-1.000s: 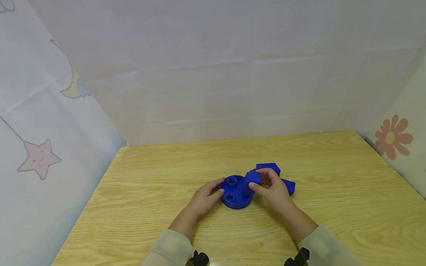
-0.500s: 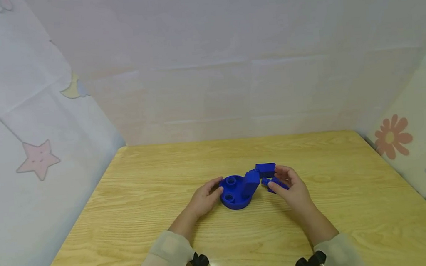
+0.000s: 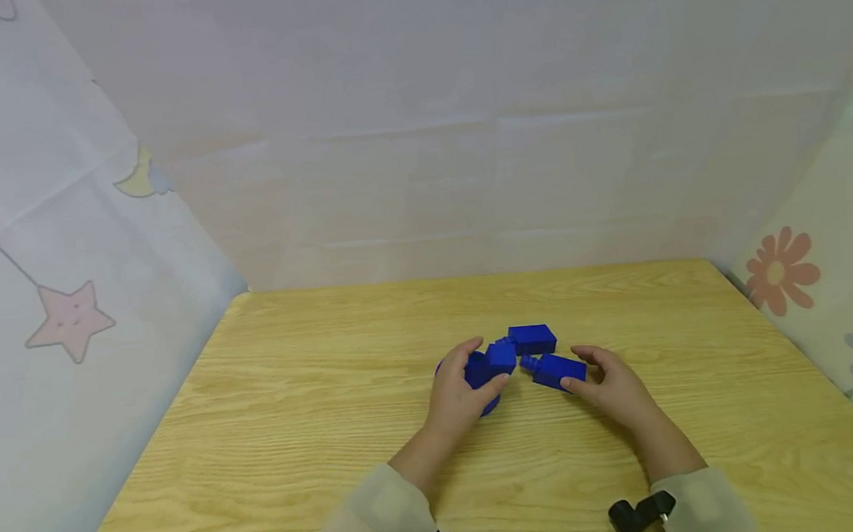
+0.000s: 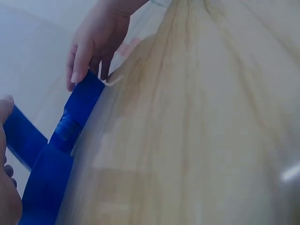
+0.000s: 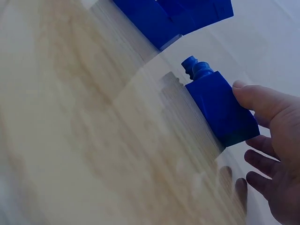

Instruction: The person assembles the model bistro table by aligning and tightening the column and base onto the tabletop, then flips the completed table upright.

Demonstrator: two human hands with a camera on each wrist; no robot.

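My left hand (image 3: 489, 365) lies over a round blue base (image 3: 476, 371) and curls round it and the upright blue block (image 3: 502, 357) plugged into it. To its right a blue block with a round peg (image 3: 552, 370) lies on the wooden table (image 3: 319, 425), and my right hand (image 3: 572, 370) pinches its far end between thumb and fingers. The right wrist view shows this pegged block (image 5: 220, 108) with my thumb (image 5: 255, 98) on top. A third blue block (image 3: 532, 339) lies just behind. In the left wrist view, the pegged block (image 4: 82, 101) sits under the right hand's fingers (image 4: 82, 56).
Pale fabric walls with a star (image 3: 68, 319) and flowers (image 3: 780, 271) close in the table on three sides. Black camera mounts (image 3: 637, 513) sit on both wrists near the front edge. More blue pieces (image 5: 173, 14) show at the top of the right wrist view.
My left hand slid right from the base's left side to cover and grip it. My right hand let go of the upright block, moved right and took hold of the pegged block.
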